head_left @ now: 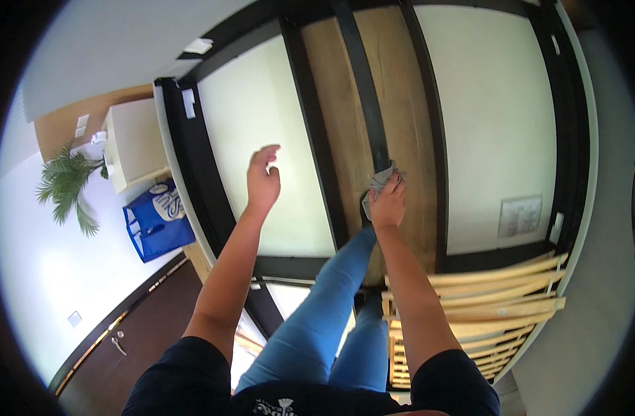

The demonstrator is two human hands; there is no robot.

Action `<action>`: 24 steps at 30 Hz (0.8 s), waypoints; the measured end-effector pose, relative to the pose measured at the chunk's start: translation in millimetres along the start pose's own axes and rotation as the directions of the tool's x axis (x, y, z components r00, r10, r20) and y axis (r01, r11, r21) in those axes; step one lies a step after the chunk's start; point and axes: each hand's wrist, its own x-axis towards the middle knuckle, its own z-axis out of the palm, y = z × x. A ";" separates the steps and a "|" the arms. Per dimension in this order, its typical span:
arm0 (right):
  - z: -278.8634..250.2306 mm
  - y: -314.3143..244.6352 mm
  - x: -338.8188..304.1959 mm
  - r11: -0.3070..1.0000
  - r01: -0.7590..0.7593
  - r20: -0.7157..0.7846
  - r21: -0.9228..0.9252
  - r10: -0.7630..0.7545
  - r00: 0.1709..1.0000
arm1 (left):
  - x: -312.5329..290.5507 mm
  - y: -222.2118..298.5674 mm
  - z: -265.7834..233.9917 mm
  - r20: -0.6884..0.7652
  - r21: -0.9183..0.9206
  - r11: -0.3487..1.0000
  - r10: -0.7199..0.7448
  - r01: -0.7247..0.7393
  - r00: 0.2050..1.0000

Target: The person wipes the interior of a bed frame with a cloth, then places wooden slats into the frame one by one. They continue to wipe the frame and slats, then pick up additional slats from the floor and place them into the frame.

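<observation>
My right hand is closed on a grey cloth, pressing it against the dark middle bar of a bed frame. That bar runs lengthwise over a strip of brown wood-look floor. My left hand hangs empty over the pale left panel, its fingers loosely bent and the thumb apart. One of my legs, in blue jeans, stands within the frame close to the cloth. The lower end of the bar is hidden behind my right hand and leg.
Wooden bed slats lie bunched at the lower right. A pale right panel carries a printed sheet. Outside the frame's left side are a blue bag, a white cabinet, a green plant and a dark door.
</observation>
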 end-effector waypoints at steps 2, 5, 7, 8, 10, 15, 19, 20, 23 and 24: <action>-4.0 -31.1 45.4 0.999 0.001 0.027 -0.045 0.000 1.000 | 73.6 13.7 -28.8 -0.122 0.119 0.983 0.157 -0.143 0.980; -25.9 -96.1 128.0 0.999 0.008 -0.001 -0.052 -0.008 1.000 | 172.9 41.2 -61.0 -0.199 0.249 0.932 0.316 -0.264 0.928; -27.1 -130.8 179.1 0.994 0.034 -0.109 -0.102 -0.045 0.993 | 224.2 57.3 -75.2 -0.237 0.340 0.888 0.399 -0.309 0.886; -29.9 -148.5 202.2 0.993 0.045 -0.122 -0.109 -0.058 0.991 | 239.0 68.9 -82.4 -0.228 0.312 0.899 0.384 -0.307 0.895; -33.1 -177.6 249.7 0.992 0.057 -0.147 -0.116 -0.073 0.986 | 258.0 92.8 -86.6 -0.203 0.251 0.921 0.351 -0.298 0.914; -45.1 -227.2 364.1 0.995 0.033 -0.205 -0.093 -0.051 0.977 | 151.1 130.6 -52.1 0.045 0.028 0.977 0.209 -0.210 0.977; -44.6 -235.8 388.0 0.997 0.038 -0.316 -0.070 -0.059 0.947 | -5.7 141.8 -25.3 0.464 -0.170 0.980 -0.015 0.106 0.886; -54.8 -236.1 386.8 0.994 0.043 -0.323 -0.103 -0.075 0.943 | -35.9 135.5 -30.3 0.532 -0.192 0.968 -0.034 0.160 0.846; -51.0 -202.9 316.4 0.986 0.164 -0.264 0.032 -0.150 0.953 | -109.0 117.7 -36.9 0.619 -0.053 0.966 -0.167 0.253 0.767; -39.0 -177.3 277.5 0.955 0.222 -0.219 -0.194 -0.263 0.940 | -126.6 117.0 -39.6 0.634 0.020 0.965 -0.214 0.262 0.743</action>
